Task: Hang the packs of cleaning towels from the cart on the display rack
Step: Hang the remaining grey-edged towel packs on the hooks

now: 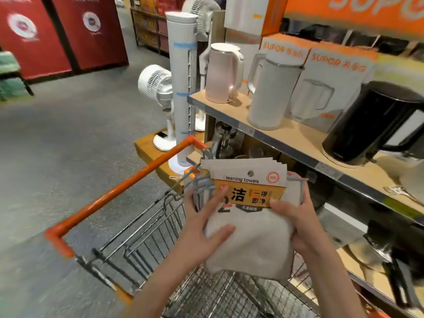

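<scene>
A stack of cleaning towel packs [250, 239], grey cloth with white and orange header cards and a hanging hole, is held above the wire shopping cart [146, 244]. My left hand [206, 216] grips the stack's left side with fingers spread over the front. On the right edge, my right hand [296, 214] clasps it with the thumb on the orange label. The cart has an orange rim. No display rack for the towels shows in this view.
A wooden shelf [305, 138] on the right carries a pink kettle [223, 73], a white kettle [270, 92], a black kettle [371, 125] and SUPOR boxes [330, 72]. White fans and a tower fan [182, 88] stand on a low platform ahead. Grey floor lies left.
</scene>
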Demonstrator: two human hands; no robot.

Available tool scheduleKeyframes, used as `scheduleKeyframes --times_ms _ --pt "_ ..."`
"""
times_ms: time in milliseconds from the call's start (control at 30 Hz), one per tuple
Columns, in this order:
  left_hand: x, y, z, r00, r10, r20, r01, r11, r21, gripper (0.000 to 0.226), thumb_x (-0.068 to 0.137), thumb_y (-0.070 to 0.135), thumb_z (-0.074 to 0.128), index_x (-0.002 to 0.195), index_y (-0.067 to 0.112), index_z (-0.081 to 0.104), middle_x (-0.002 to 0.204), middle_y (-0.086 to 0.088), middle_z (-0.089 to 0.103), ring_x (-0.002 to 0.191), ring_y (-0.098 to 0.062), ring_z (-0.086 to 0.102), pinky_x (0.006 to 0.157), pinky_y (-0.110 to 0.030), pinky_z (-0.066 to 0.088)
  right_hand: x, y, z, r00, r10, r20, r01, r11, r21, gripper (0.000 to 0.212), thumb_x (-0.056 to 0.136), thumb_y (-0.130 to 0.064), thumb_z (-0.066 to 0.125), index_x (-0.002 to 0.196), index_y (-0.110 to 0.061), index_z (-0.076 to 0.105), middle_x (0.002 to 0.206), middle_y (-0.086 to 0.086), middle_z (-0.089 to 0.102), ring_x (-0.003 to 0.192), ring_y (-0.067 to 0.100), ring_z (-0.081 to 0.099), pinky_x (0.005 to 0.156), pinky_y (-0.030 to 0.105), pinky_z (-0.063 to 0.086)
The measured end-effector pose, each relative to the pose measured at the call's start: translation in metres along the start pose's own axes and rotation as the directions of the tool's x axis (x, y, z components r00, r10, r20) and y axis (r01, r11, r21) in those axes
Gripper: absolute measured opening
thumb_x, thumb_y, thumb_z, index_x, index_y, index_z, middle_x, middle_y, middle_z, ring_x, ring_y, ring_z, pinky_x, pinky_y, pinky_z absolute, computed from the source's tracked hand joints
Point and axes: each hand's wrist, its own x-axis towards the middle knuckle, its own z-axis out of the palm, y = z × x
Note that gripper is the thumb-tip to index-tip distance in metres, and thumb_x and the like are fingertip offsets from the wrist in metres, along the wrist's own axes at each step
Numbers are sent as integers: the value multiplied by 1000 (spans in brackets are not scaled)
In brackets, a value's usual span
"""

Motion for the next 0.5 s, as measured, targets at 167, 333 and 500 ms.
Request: scheduleKeyframes --times_ms 167,333,500 --pt "-29 15 6 989 -78 -128 72 996 -53 71 77 50 72 115 85 24 141 41 -6 107 45 -14 108 -13 2 -5 5 10 998 52 29 -50 998 -47 80 43 -25 84 113 -41 49 93 2 72 77 27 72 53 36 56" --pt "-67 8 -4 945 -113 -308 87 992 -97 66 79 46 70 123 77 32 133 55 4 120 38 -6 105 -10 11 -7 23 39 975 147 164 -132 986 -101 101 39 -34 86 131 -32 43 100 4 72 83 27 71 58 37 57" --pt "-110 -1 -39 860 -197 -471 172 980 -97 69 83 35 72 128 72 34 154 20 8 135 23 -7 109 -9 17 -10 38 97 927 191 324 -156 979 -131 91 43 -29 85 125 -25 47 99 6 73 81 25 72 57 35 57"
